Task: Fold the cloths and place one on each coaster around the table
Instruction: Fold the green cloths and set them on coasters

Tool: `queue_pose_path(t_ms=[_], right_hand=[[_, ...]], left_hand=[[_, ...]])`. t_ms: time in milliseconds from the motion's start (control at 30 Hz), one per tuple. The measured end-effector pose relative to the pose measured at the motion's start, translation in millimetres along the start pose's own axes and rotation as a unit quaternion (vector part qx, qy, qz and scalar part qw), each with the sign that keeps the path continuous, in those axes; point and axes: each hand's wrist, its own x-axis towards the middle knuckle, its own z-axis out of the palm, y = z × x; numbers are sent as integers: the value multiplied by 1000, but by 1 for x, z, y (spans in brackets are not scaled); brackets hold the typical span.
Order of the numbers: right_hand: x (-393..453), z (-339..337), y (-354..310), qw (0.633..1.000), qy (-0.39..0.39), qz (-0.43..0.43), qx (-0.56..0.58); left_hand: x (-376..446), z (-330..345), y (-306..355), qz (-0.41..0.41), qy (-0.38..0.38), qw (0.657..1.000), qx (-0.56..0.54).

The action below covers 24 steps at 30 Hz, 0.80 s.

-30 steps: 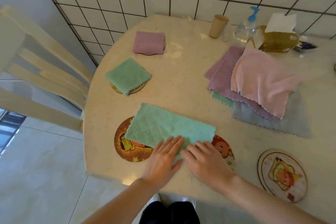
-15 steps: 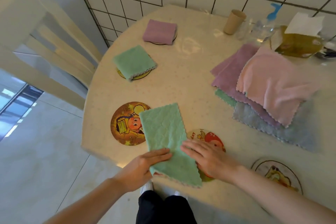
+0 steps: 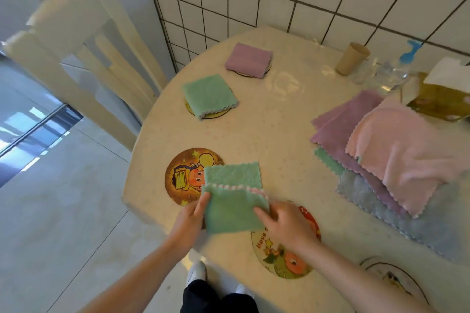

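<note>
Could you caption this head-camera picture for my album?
Left hand and right hand fold a green cloth beside a cartoon coaster.

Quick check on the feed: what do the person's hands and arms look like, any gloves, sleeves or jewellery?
Both are bare: the left hand and right hand show no gloves, rings or watch, and both forearms are uncovered up to the frame edge, with no sleeves showing.

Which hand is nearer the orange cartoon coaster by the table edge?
Left. The left hand grips the green cloth at the orange cartoon coaster's near rim; the right hand is beyond the cloth.
</note>
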Motion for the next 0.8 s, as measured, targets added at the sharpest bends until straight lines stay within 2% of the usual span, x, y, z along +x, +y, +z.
queue_pose_path(t_ms=[67,100,200,267,367,467,533,667,800], right_hand=[[18,1,-7,995,40,72,57],[24,2,-9,992,52,94,67],[32,3,-9,991,74,102,47],[32,5,-8,993,78,82,19],[36,8,-9,991,82,87,-53],[46,10,-10,977,90,126,-147],[52,14,-11,971,97,147,-164],[58,20,-13,963,100,167,-184],[62,21,-11,953,103,198,-202]], left_hand=[[13,-1,8,-58,22,996,-70],[16,-3,8,-70,18,996,-58],[21,-11,-5,-28,-30,999,11],[20,-10,-10,14,-34,999,25],[26,-5,-7,59,1,997,49],[38,3,0,68,52,982,166],[44,8,-1,68,85,968,225],[46,16,-5,75,127,956,254],[47,21,-3,63,162,956,237]])
